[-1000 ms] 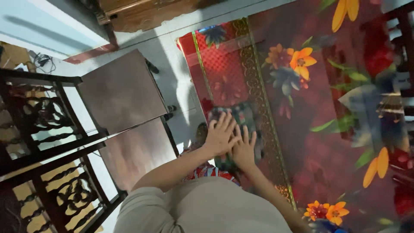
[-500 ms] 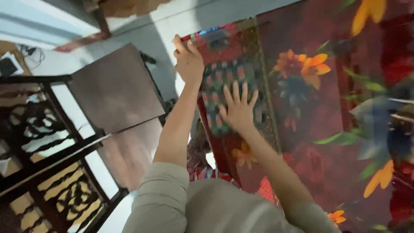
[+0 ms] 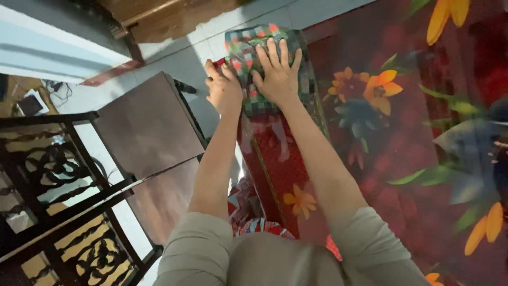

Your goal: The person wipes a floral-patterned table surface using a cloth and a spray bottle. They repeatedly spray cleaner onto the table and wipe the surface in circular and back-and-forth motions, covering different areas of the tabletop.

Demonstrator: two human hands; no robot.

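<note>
Shiny worktop (image 3: 402,159) w/ red flower cover fills the right side. Right hand (image 3: 277,74) lies flat, fingers spread, pressing a checked cloth (image 3: 248,47) at the far corner, no grip closed. Left hand (image 3: 223,87), just beside it, pinches the cloth's edge. Dark wood chairs (image 3: 143,127) stand left of both hands.

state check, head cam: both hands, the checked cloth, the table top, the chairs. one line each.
left hand: fingers curled, at the table's corner edge, touching the cloth's left side
right hand: flat, fingers spread, pressing on the cloth
checked cloth: lying at the table's far corner, partly under the right hand
floral table top: glossy, reflecting the arms
wooden chairs: two, seats bare, standing beside the table
</note>
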